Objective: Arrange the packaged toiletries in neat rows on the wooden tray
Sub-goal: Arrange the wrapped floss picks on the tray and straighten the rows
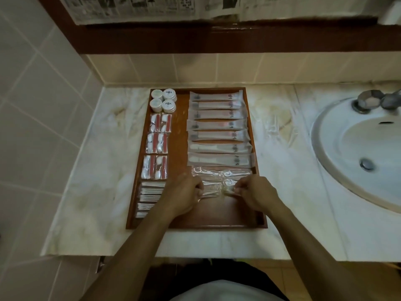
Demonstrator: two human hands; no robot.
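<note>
The wooden tray [178,153] lies flat on the marble desk [91,170], its long side running away from the person, and the packaged toiletries fill most of it in rows. Down the right side, long frosted sachets [218,127] lie crosswise, one below the other, from the far rim toward the near end. Just below them sit clear packets [219,173] with small white picks inside, laid side by side in pairs. In the far left corner four round white containers [163,100] stand in a tight square. Below these, three pairs of clear packs with red strips and white pieces [157,143] run down the left edge, and nearer still a stack of flat white packets [149,195] overlaps like shingles.

Both hands work at the near end of the clear packets. The left hand [184,195] has its fingers curled in, pinching the left end of a clear packet [211,189] against the tray. The right hand [255,193] pinches the right end of the neighbouring wrapper with curled fingers. The near strip of the tray floor below the hands is bare wood.

A few more clear packets [272,127] lie loose on the desk just right of the tray. Further right is a white sink [338,148] with a metal tap [377,101].
</note>
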